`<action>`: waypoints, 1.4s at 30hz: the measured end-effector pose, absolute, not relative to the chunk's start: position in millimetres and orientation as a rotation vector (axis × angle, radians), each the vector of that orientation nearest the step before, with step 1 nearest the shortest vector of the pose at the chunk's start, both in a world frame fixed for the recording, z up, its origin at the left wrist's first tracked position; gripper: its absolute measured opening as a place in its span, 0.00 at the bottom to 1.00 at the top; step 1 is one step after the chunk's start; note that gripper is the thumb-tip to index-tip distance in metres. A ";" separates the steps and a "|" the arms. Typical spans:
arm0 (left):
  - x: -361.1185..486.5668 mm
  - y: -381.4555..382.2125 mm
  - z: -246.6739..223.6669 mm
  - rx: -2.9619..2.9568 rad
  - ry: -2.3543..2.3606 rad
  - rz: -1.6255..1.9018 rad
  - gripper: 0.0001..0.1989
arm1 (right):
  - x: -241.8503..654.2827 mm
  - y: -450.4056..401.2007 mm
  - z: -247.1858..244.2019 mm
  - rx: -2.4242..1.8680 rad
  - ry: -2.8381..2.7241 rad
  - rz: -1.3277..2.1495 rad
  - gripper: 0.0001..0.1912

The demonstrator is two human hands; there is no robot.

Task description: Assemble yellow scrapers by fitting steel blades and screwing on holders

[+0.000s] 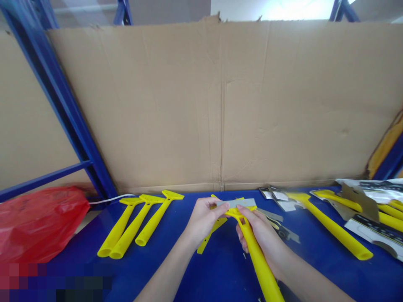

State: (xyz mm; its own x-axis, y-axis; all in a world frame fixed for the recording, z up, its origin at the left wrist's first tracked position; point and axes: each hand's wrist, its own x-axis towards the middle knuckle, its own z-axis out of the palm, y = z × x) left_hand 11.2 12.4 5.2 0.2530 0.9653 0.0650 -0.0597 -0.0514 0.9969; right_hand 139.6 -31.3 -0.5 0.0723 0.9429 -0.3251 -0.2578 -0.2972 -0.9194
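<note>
In front of me my right hand (pixel 260 230) is closed around the upper part of a yellow plastic scraper handle (pixel 260 264), its thumb on the head. A flat grey metal blade (pixel 248 203) lies along the scraper's wide head. My left hand (pixel 201 220) pinches the blade's left end, with its thumb on top. Yellow plastic strips (pixel 203 245) lie on the table behind and below my hands, partly covered. Loose grey blades (pixel 270 215) and a small dark tool (pixel 283 233) that I cannot make out lie just beyond my right hand.
Three yellow scrapers (pixel 149 222) lie on the blue table (pixel 151 268) at left, beside a red plastic bag (pixel 40 222). Another scraper (pixel 333 226) and opened packages (pixel 374 235) holding yellow handles are at right. Cardboard (pixel 157 105) and blue rack posts (pixel 72 113) stand behind.
</note>
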 end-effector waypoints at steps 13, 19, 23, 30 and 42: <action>-5.4 19.6 13.5 1.021 0.947 1.407 0.17 | 137.3 -33.8 -0.4 -1.300 -0.776 1.441 0.14; 11.8 8.2 14.4 1.235 0.954 1.287 0.09 | 137.7 -30.4 -4.8 -1.323 -0.819 1.431 0.14; 14.0 9.7 9.5 1.325 1.030 1.304 0.08 | 136.9 -29.9 -4.8 -1.329 -0.872 1.430 0.15; 12.5 11.7 4.5 1.331 0.967 1.207 0.13 | 135.9 -31.0 -6.7 -1.306 -0.876 1.429 0.13; 18.0 9.8 -1.1 1.334 0.929 1.208 0.15 | 138.0 -32.6 -9.5 -1.167 -0.710 1.585 0.16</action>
